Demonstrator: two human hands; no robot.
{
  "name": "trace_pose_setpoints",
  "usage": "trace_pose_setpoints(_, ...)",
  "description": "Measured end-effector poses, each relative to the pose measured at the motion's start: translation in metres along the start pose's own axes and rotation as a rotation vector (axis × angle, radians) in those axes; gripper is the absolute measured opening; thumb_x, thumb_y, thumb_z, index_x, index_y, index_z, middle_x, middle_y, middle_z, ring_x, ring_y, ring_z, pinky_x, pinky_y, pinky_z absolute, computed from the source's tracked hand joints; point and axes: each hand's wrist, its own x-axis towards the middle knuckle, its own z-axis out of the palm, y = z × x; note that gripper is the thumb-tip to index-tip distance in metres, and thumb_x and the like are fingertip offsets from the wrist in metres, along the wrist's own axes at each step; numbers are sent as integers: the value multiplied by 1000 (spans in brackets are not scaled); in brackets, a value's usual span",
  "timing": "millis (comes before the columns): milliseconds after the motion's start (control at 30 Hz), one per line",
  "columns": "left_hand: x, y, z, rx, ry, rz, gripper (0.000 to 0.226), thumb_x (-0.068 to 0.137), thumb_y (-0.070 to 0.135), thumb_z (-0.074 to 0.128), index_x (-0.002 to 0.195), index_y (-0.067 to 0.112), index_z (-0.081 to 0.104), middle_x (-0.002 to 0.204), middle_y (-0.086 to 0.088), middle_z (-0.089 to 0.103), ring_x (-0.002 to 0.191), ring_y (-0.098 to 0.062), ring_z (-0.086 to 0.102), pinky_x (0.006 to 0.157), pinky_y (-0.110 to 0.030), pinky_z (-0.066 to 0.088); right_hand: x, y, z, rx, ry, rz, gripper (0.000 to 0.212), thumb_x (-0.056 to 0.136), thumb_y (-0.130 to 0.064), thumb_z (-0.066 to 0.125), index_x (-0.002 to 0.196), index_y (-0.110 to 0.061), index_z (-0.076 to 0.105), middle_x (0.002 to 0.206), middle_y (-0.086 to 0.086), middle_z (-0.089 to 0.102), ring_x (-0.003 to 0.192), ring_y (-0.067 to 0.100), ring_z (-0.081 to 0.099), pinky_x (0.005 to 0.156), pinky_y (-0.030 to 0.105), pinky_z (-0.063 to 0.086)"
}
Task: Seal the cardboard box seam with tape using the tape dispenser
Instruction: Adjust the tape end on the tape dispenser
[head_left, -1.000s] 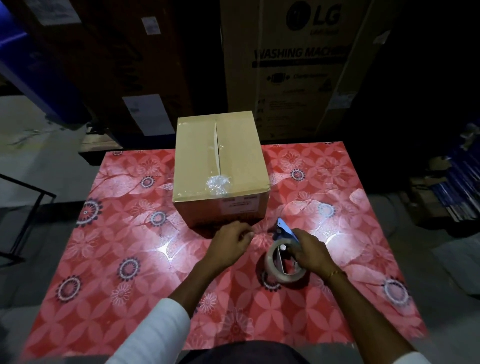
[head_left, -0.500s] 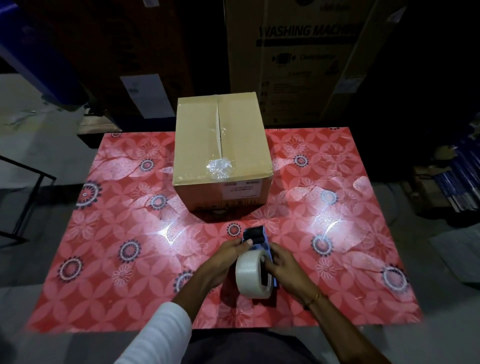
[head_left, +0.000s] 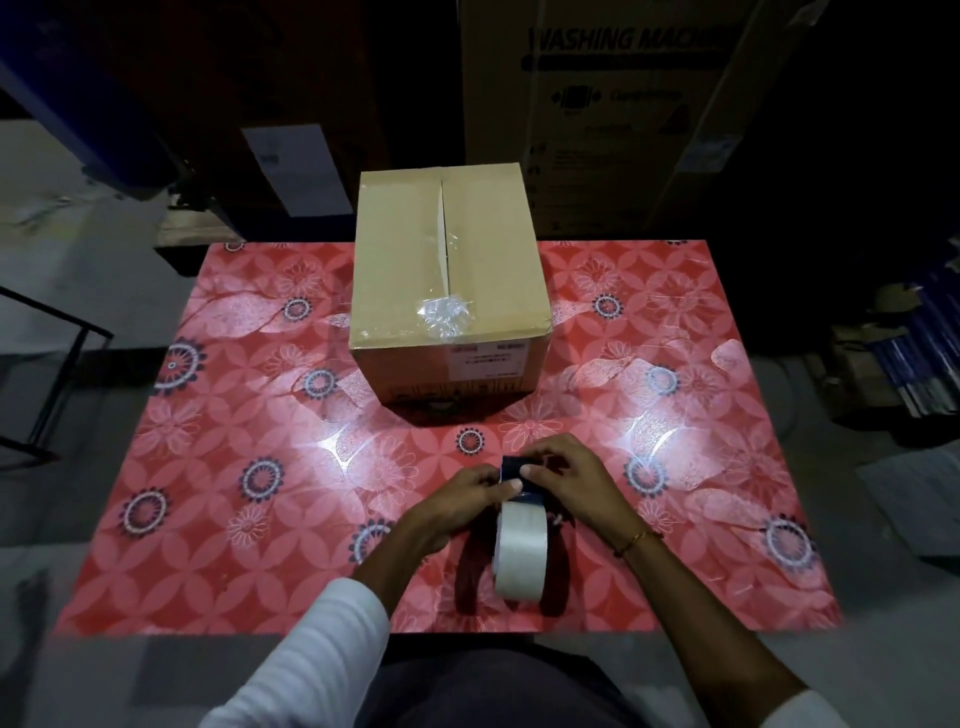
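Over red floral table (head_left: 218, 467), both hands' grip closed round tape dispenser (head_left: 519, 540).

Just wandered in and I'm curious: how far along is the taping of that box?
Barely begun. The cardboard box sits closed on the table, but its top seam looks open, with only a crumpled scrap of clear tape near its front end. Both the left hand and right hand are busy at the tape dispenser. The sealing itself remains.

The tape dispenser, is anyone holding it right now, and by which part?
Yes. Both hands, left hand and right hand, pinch the tape dispenser at its dark front end, ahead of the roll.
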Motion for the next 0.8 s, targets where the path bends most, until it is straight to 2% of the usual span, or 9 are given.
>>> trace_pose_setpoints(67,-3,1,1,-4,-4,10,28,94,26,67,119,13,63,112,-5,72,100,-16,68,81,-23,54,1,1,3,-27,22,-5,19,85,-14,76,85,-32,70,99,4,63,98,23,63,89,40,53)
trace_pose_setpoints(100,-3,2,3,-16,-1,10,25,94,27,67,117,17,64,110,-2,72,99,-14,68,80,-21,53,1,0,4,-22,33,-1,18,85,-11,76,82,-28,70,97,4,63,96,24,63,89,41,53)
trace_pose_setpoints(233,2,1,7,-13,61,-34,28,90,48,66,109,27,65,112,-2,73,106,-21,65,94,-40,48,1,-4,5,-46,70,-28,11,86,-9,73,79,-17,69,95,2,63,94,20,63,86,34,51)
trace_pose_setpoints(400,7,4,10,-11,68,-49,40,78,55,68,110,32,64,115,-6,73,106,-25,65,86,-42,44,3,-15,4,-182,98,-43,9,87,-11,70,80,-16,69,90,1,66,86,16,64,78,31,52)
trace_pose_setpoints(500,8,4,11,-77,20,7,45,81,46,71,119,23,62,119,-14,71,105,-24,66,88,-40,48,5,-21,0,-310,116,-52,9,87,-16,70,80,-20,67,89,0,66,82,17,62,73,32,50)
trace_pose_setpoints(633,3,6,13,-115,-53,61,33,93,23,69,123,18,58,115,-6,71,108,-21,68,91,-32,52,9,-29,-6,-391,53,-28,4,89,-17,67,85,-15,67,92,3,69,86,22,62,75,37,51)
trace_pose_setpoints(700,3,5,14,-121,-92,45,45,88,24,75,128,18,56,122,-6,70,116,-23,66,100,-36,51,11,-31,-6,-422,36,-8,3,90,-13,64,88,-13,65,90,4,69,83,22,61,70,35,50)
trace_pose_setpoints(800,2,3,14,-96,-143,-24,75,73,30,86,137,23,48,132,-5,65,124,-21,60,110,-42,44,16,-31,-12,-410,43,40,11,93,-7,57,90,-17,59,79,-1,61,72,17,56,55,26,39)
